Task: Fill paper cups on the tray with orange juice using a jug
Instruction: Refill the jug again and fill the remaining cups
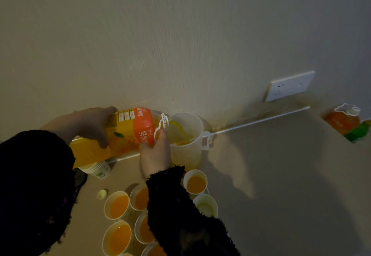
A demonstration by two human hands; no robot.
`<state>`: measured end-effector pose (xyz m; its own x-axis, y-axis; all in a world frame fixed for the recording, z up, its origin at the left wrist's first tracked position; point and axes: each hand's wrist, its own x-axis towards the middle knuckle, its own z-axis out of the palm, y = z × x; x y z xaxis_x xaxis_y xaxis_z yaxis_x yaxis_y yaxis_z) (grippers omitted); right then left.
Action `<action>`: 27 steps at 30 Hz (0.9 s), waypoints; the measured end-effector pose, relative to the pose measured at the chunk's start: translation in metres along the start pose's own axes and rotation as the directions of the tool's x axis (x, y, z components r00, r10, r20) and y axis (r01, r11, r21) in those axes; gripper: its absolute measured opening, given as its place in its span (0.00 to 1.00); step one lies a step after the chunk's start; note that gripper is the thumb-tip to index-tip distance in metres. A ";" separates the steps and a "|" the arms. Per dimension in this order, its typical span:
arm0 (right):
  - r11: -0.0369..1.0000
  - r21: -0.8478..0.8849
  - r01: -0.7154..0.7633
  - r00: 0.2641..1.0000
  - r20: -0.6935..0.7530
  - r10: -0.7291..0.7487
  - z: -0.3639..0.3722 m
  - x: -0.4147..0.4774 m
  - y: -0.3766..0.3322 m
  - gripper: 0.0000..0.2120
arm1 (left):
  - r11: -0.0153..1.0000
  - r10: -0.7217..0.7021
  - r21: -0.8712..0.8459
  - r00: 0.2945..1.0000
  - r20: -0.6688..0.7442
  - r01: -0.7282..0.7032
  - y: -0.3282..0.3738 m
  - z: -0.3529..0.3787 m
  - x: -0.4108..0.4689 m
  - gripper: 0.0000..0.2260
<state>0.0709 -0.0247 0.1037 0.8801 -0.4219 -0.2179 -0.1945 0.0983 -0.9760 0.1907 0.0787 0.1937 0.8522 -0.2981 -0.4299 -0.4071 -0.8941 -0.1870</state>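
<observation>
The jug (186,135) stands upright on the table (261,165), just beyond the fingertips of the right hand (155,153). It is of cloudy, half-clear plastic, round with straight walls. Its white handle is on the side away from that hand. Orange juice shows through its lower part.

The juice bottle (128,133) lies almost flat between both hands, and its mouth is over the jug's rim. It is of clear plastic with a smooth orange and yellow label and a white carry loop at the neck. The left hand (90,123) grips the body from above, with fingers and thumb curled round it. The right hand holds the neck end beside the loop, fingers curled.

Below the right wrist, toward the person, stand round white paper cups (119,205). I count six with juice, one cut by the edge, and one empty cup (205,205). Under the left hand is one stack of cups (96,169), and near it one small bottle cap (102,194). Far from both hands, past the jug, stands a second bottle (342,120).
</observation>
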 end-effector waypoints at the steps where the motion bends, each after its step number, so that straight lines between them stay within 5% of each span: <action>1: 1.000 0.000 0.000 1.000 -0.003 0.000 0.000 0.000 0.000 0.13 | 1.000 0.003 0.004 1.000 -0.002 -0.003 0.000 0.000 0.000 0.46; 27: 1.000 -0.014 0.002 1.000 -0.002 -0.002 0.000 -0.006 -0.004 0.13 | 0.999 -0.016 0.034 1.000 0.005 0.016 -0.003 0.001 0.000 0.48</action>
<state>0.0667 -0.0230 0.1089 0.8796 -0.4240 -0.2157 -0.1985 0.0850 -0.9764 0.1917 0.0820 0.1938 0.8572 -0.2820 -0.4310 -0.4042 -0.8869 -0.2236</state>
